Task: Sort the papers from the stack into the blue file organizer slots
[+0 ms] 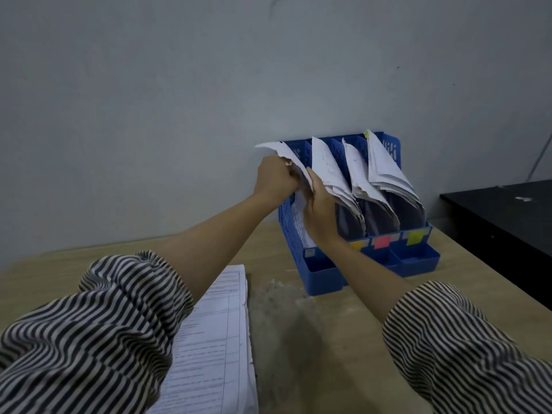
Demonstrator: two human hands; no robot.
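A blue file organizer (415,259) stands against the wall at the back of the wooden table, with papers leaning in its slots. Both hands are at its leftmost slot. My left hand (276,177) grips the top of a bent white sheet (279,149) there. My right hand (318,210) holds the same bundle lower down, fingers curled round its edge. The three slots to the right hold paper bundles (382,165). The stack of printed papers (215,339) lies flat on the table near me, partly under my left sleeve.
Coloured tabs, yellow (415,236) and pink (382,242), mark the organizer's front. A black table (501,216) stands to the right. The grey wall (179,100) rises directly behind the organizer. The wooden tabletop (313,339) has a dusty, stained patch in the middle.
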